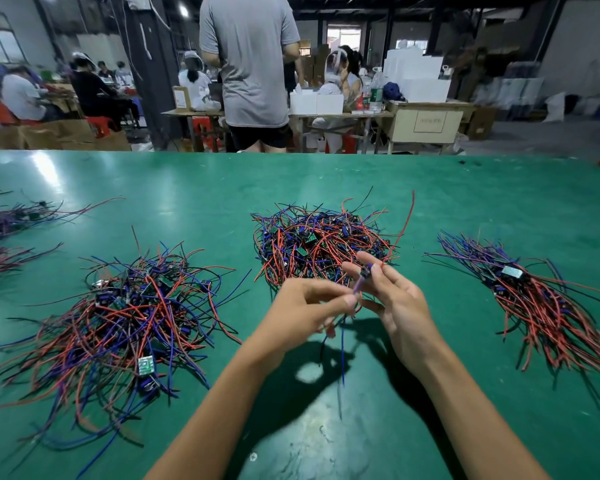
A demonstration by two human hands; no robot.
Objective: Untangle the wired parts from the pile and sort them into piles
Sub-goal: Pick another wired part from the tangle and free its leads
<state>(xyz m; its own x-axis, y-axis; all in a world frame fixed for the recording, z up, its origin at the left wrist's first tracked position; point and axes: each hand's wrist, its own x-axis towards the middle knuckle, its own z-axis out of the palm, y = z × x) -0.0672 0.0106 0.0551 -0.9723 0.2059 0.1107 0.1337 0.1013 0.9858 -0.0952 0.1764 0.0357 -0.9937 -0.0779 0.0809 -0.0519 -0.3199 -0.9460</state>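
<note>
A tangled pile [321,242] of red, blue and black wired parts with small green boards lies at the table's middle. Just in front of it, my right hand [400,303] pinches one wired part [362,277] by its small dark body between thumb and fingers. My left hand [307,304] pinches that part's wires lower down; a blue wire and a black wire [342,348] hang from it above the table. A loose heap [129,317] of wired parts spreads at the left. At the right lies a combed bundle [530,296] with its wires running the same way.
The green table [326,427] fills the lower view. Two more small bundles [4,237] lie at the far left edge. Beyond the table's far edge a person in a grey shirt [250,64] stands, with other seated workers, tables and boxes behind.
</note>
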